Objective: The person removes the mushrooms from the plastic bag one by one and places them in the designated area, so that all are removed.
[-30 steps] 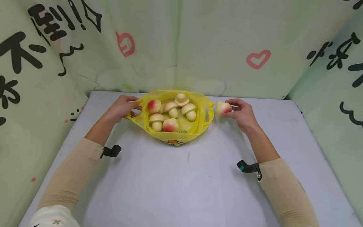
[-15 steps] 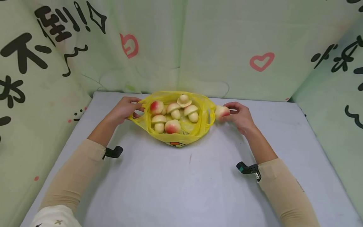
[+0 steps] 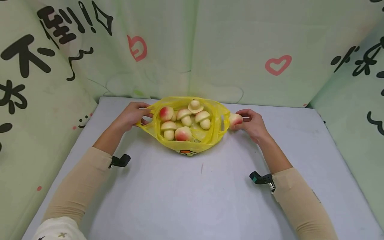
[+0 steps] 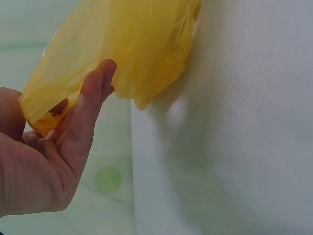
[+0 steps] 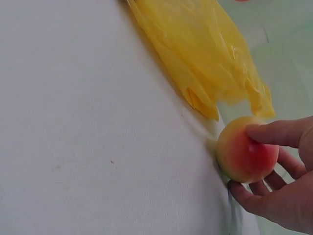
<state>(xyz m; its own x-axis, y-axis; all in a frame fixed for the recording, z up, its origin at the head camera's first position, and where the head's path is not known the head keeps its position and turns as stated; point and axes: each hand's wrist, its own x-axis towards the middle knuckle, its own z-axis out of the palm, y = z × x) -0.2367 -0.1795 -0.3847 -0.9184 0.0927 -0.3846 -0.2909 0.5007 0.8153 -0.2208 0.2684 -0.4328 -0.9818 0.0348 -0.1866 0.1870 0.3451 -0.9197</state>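
A yellow plastic bag (image 3: 207, 141) lies at the back of the table with its mouth spread, several cream toy mushrooms (image 3: 186, 120) inside, some with red-tinged caps. At its left end, my left hand (image 3: 131, 116) holds the bag's handle; in the left wrist view the handle loops between thumb and fingers of that hand (image 4: 63, 142). Beyond the opposite end, my right hand (image 3: 253, 125) grips a toy mushroom (image 3: 235, 120) outside the bag, close beside the right handle. Its round red-and-yellow cap (image 5: 247, 152) faces the right wrist camera, with the stem largely hidden.
A white table (image 3: 192, 196) spreads out in front of the bag. Pale green curtains (image 3: 228, 50) with printed characters and hearts enclose the back and both sides, the back one right behind the bag. Dark camera mounts (image 3: 120, 161) stick out at both wrists.
My right hand has shifted slightly left with the mushroom, which now overlaps the bag's right handle in the head view. My left hand keeps its hold on the bag. The head view has shifted a little.
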